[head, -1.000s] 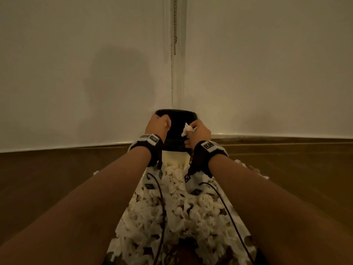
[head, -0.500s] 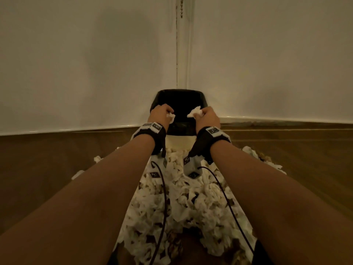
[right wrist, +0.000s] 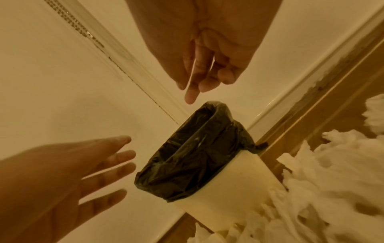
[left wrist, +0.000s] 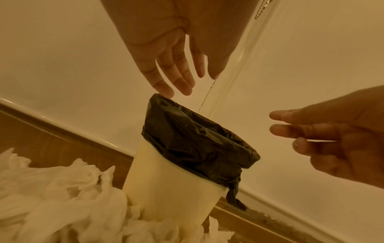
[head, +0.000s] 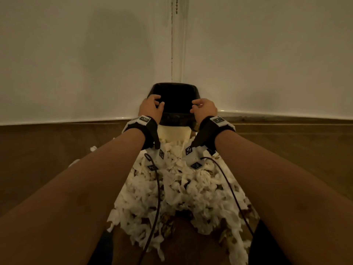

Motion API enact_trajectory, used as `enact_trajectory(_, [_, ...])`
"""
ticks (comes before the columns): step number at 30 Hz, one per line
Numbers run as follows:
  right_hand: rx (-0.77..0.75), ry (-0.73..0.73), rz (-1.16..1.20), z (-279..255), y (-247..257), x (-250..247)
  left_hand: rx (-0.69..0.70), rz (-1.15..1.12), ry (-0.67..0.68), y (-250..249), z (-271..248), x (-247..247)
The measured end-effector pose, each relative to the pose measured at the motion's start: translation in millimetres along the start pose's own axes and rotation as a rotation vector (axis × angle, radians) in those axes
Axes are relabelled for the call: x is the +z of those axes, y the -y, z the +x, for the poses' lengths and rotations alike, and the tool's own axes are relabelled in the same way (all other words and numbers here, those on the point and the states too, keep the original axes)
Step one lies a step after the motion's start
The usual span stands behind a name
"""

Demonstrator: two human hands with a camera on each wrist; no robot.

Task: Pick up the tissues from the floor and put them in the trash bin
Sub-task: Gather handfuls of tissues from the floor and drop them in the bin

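Observation:
A white trash bin (head: 175,131) with a black liner (head: 176,96) stands on the floor in the room's corner. My left hand (head: 159,101) hovers over the left side of its mouth and my right hand (head: 193,106) over the right side. Both have loose, spread fingers and hold nothing. In the left wrist view the left hand's fingertips (left wrist: 166,90) hang just above the liner (left wrist: 197,136). In the right wrist view the right hand (right wrist: 199,82) hangs above the bin (right wrist: 239,180). A big heap of white tissues (head: 177,190) covers the floor in front of the bin, between my forearms.
White walls (head: 76,64) meet in a corner right behind the bin, with a beaded cord (head: 177,6) hanging there. Wooden floor (head: 47,150) spreads to both sides, with a few stray tissue bits (head: 93,148) on the left. Cables run from my wrist cameras over the heap.
Half a second ago each hand pinched a tissue piece over the bin. Now both hands have let go, their fingers spread and empty above the bin's mouth.

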State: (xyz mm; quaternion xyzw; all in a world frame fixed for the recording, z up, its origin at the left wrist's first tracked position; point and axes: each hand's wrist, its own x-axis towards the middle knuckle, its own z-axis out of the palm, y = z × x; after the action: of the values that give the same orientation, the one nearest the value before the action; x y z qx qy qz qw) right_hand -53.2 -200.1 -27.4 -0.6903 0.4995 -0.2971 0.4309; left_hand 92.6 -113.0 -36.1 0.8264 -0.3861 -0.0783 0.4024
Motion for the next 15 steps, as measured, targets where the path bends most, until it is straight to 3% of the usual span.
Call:
enact_trajectory(4, [0.064, 0.051, -0.055, -23, -9, -23, -0.034, 0.029, 0.034, 4, -32, -10])
enact_trajectory(8, [0.102, 0.145, -0.256, -54, -30, -43, -0.107, 0.061, 0.098, 16, -68, -12])
enact_trajectory(12, [0.168, 0.31, -0.443, -88, -62, -52, -0.115, 0.169, 0.323, 29, -106, 0])
enact_trajectory(15, [0.181, 0.421, -0.599, -104, -83, -48, -0.036, 0.385, 0.529, 39, -136, 17])
